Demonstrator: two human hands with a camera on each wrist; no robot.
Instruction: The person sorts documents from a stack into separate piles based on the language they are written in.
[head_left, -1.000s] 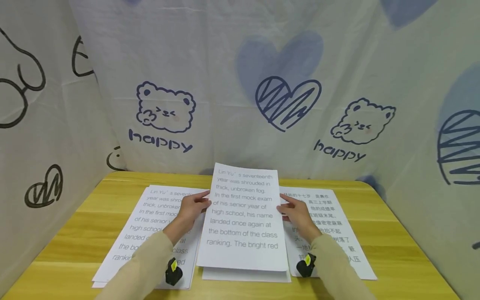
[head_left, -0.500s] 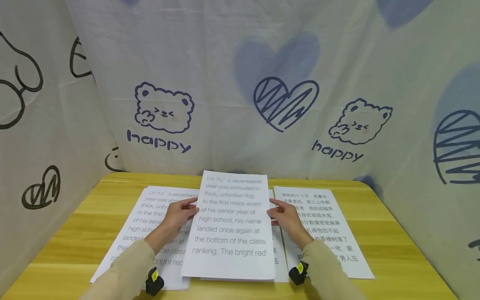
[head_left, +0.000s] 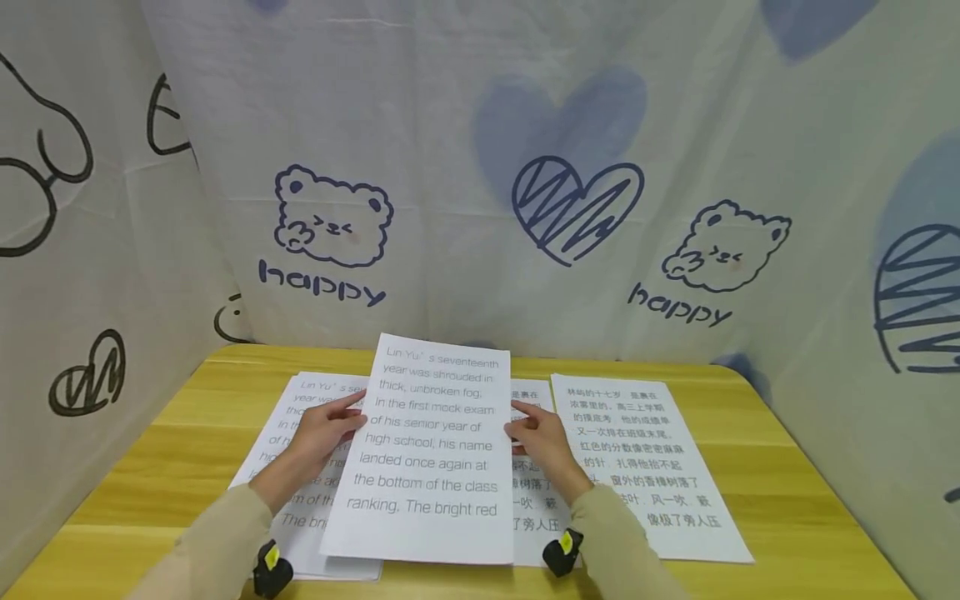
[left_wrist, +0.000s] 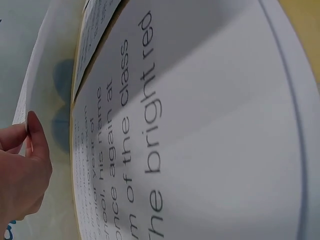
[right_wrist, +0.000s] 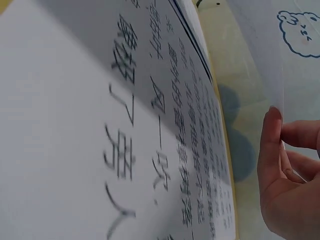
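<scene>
A sheet of paper (head_left: 427, 450) with large English text is raised over the table, tilted toward the head camera. My left hand (head_left: 318, 437) pinches its left edge between thumb and fingers, also seen in the left wrist view, where that hand (left_wrist: 25, 165) sits at the far left. On the opposite edge my right hand (head_left: 547, 442) pinches the sheet; in the right wrist view its thumb and fingertips meet on the thin paper edge. Under the sheet lie a left stack of English pages (head_left: 300, 533) and a middle page with Chinese text (head_left: 534, 483), both partly covered.
To the right lies another Chinese-text page (head_left: 645, 467), partly behind the right forearm. The yellow wood-grain table (head_left: 780, 500) reaches back to a white curtain (head_left: 450, 167) printed with hearts and bears. Dark wrist cameras (head_left: 562, 552) sit on both sleeves.
Both hands have carried the sheet leftward, from above the middle page to partly over the left stack. More of the middle and right Chinese pages now shows.
</scene>
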